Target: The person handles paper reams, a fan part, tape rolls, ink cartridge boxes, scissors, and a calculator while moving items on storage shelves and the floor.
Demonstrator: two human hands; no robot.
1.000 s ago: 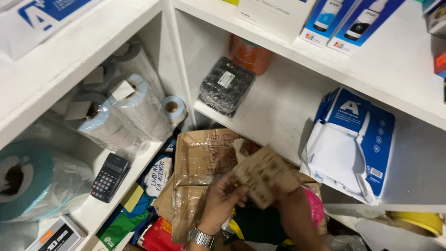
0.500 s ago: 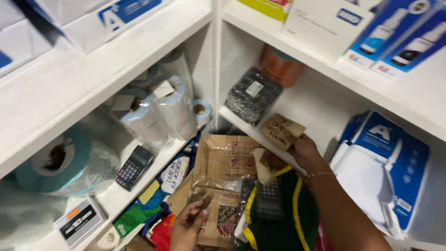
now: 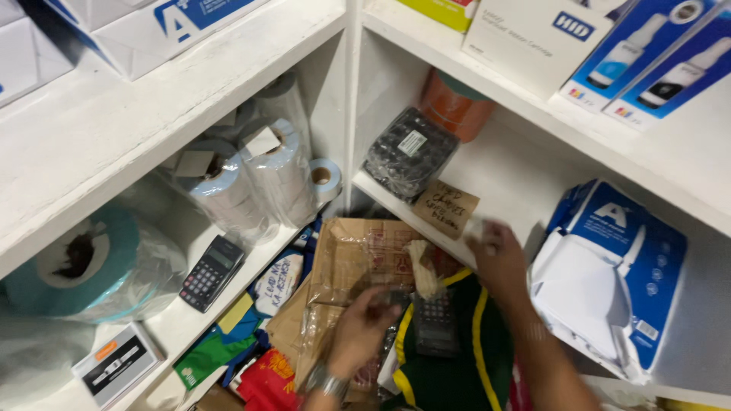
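Our right hand [image 3: 499,259] blurs, fingers' state untellable, touching the brown card label [image 3: 447,208] just above them; it may slip off the shelf edge [image 3: 396,207]; our left hand [image 3: 364,329] curls loosely over a brown paper bag [image 3: 350,262].

At my two o'clock two blue-and-white bottle cartons [image 3: 655,57] stand beside a white box [image 3: 533,34] on the top shelf, and a blue-and-white paper ream pack [image 3: 609,281] leans at four. A brown cardboard label [image 3: 445,208] sits dead centre on the shelf edge, below a black wrapped pack with a white sticker [image 3: 412,142]. A black calculator with a grey screen [image 3: 212,272] lies at eight, with a grey boxed device [image 3: 116,364] nearer me.
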